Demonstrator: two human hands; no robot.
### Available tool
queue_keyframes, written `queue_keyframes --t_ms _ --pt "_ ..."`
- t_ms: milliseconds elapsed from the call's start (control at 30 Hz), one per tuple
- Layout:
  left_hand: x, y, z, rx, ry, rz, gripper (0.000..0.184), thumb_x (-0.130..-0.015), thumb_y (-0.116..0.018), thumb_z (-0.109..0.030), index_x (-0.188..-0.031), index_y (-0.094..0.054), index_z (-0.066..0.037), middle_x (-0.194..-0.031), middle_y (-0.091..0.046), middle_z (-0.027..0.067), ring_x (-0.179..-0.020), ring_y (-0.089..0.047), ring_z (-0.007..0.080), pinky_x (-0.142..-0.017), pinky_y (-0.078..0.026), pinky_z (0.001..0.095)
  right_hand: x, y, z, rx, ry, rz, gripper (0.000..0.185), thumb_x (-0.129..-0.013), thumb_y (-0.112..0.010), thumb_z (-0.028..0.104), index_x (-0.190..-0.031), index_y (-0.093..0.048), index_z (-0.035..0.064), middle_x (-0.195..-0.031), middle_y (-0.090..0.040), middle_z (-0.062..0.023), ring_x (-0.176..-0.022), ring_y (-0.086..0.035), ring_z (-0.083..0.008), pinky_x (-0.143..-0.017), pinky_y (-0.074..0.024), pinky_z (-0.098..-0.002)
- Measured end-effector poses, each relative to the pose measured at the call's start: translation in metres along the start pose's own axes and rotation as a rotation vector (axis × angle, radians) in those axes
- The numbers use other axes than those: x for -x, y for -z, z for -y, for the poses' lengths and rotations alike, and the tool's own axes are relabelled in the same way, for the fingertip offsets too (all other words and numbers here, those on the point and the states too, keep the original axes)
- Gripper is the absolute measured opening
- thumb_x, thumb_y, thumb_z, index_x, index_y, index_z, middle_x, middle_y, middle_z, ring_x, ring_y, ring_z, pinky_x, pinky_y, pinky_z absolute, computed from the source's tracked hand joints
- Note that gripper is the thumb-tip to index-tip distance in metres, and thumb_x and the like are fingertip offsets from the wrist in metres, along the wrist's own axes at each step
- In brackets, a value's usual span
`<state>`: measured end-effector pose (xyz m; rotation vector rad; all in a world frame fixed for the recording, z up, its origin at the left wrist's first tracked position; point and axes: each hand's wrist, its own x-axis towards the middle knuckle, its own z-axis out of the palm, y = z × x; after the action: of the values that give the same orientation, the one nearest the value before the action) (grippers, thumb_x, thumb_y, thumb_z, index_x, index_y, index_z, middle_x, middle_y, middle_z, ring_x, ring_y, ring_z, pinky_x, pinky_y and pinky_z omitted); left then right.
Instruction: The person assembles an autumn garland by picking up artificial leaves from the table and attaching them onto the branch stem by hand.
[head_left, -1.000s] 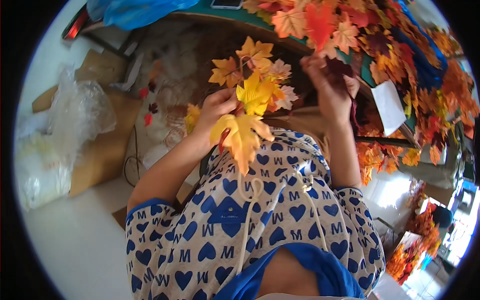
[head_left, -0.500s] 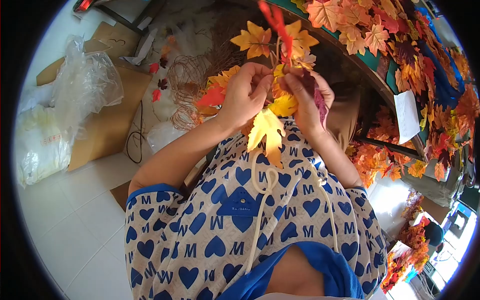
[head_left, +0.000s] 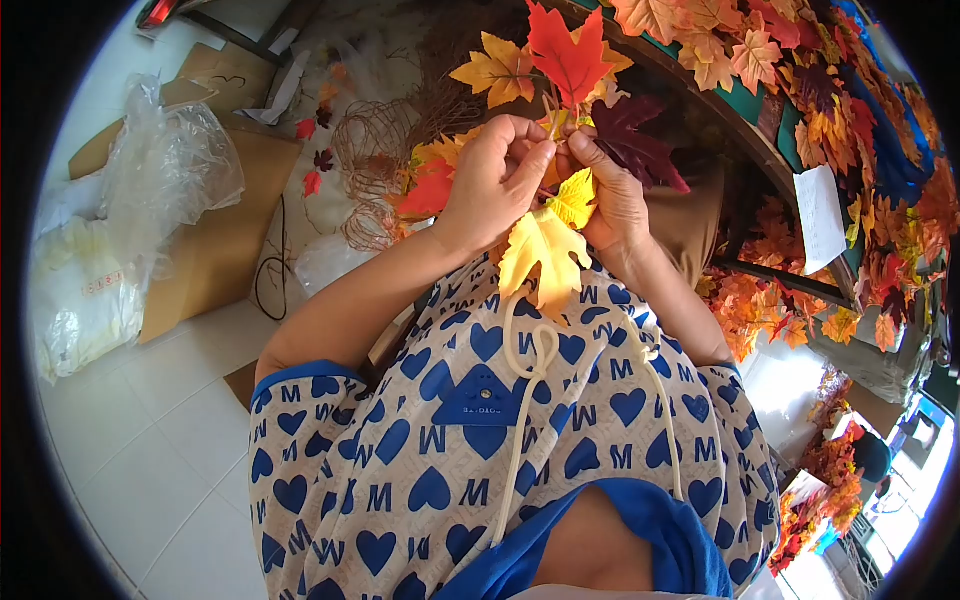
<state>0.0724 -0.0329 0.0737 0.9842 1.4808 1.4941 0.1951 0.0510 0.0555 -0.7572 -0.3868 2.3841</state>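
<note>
My left hand [head_left: 497, 180] and my right hand [head_left: 612, 190] meet in front of my chest, both closed in a pinch on the thin stem of an artificial maple leaf garland. A red leaf [head_left: 570, 55] stands up above the fingertips, with an orange-yellow leaf [head_left: 497, 70] to its left. Beside my right hand spreads a dark purple leaf [head_left: 640, 142]. Yellow leaves [head_left: 545, 258] hang below, between the wrists. Another red leaf [head_left: 428, 190] shows behind my left hand. The exact spot under the fingertips is partly hidden.
At the right, a rack edge [head_left: 740, 130] carries heaps of autumn leaves [head_left: 755, 60] and a white paper sheet [head_left: 820, 220]. Brown twine [head_left: 375, 150] lies tangled on the floor beyond my hands. A cardboard box [head_left: 215, 225] and plastic bags [head_left: 170, 160] stand left.
The red leaf has turned from edge-on to face-on. The purple leaf has swung outward and up from my right palm. Both hands stay close together on the stem.
</note>
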Motion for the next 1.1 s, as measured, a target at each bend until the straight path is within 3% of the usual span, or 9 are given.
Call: queue_keyframes --t_ms 1100 --pt "-0.0021 0.0005 -0.0011 0.048 0.071 -0.024 0.017 -0.091 -0.056 -0.014 -0.102 -0.051 -0.002 -0.078 -0.053 0.0005 -0.058 -0.048 0.0029 -0.048 -0.041 0.0156 -0.0023 -0.0015 -0.006 -0.011 -0.018 0.008 0.012 -0.083 -0.064 0.006 -0.095 -0.064 0.0038 -0.086 -0.065 -0.0048 -0.077 -0.062 -0.0131 -0.07 -0.0509 -0.0252"
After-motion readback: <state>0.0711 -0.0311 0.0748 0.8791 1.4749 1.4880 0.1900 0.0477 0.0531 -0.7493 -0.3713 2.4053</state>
